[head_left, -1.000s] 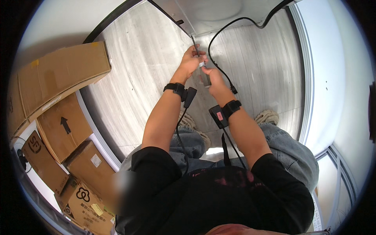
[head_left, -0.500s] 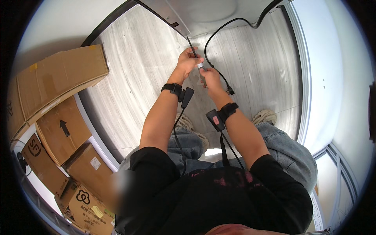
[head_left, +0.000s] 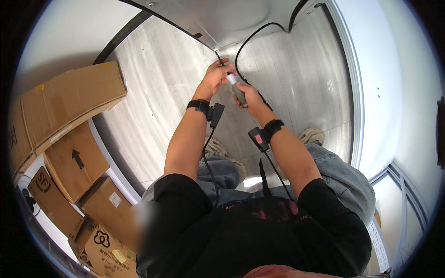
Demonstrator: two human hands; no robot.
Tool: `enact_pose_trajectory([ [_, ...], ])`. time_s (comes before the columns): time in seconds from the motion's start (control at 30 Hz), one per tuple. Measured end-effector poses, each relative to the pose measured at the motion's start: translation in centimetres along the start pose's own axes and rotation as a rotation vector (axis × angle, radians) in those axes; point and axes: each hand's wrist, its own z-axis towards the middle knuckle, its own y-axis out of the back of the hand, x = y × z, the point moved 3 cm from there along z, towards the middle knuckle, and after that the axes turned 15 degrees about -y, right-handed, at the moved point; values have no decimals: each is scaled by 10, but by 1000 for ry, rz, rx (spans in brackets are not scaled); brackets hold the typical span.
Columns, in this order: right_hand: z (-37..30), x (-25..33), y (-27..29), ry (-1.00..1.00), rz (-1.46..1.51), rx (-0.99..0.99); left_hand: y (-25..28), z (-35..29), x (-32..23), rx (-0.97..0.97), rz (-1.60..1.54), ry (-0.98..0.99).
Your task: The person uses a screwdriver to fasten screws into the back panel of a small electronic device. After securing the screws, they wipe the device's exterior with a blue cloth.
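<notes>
Gripping a screwdriver (head_left: 239,96) by its grey handle, right hand (head_left: 251,97) is closed; left hand (head_left: 214,78) half-curled at the dark shaft, cannot tell whether it grips. Tool's long axis runs ahead and leftward between the hands, tip end by the corner of a metal panel (head_left: 245,23), left hand nearer. Black cord (head_left: 237,58) loops just right of both. Floor (head_left: 153,78) spreads beyond left hand toward a cardboard box (head_left: 76,95).

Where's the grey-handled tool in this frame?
In the head view's upper middle: the tool is in the right hand, beside the left hand, below the metal panel.
</notes>
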Motion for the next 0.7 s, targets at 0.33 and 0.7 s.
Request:
enact_pose_trajectory([
  [0.33,-131,121,68,16,-853,-435,-58,19,-2,339,-125,63],
  [0.7,-435,206,204,134,-978,-763,-293,14,-66,682,254,-207],
])
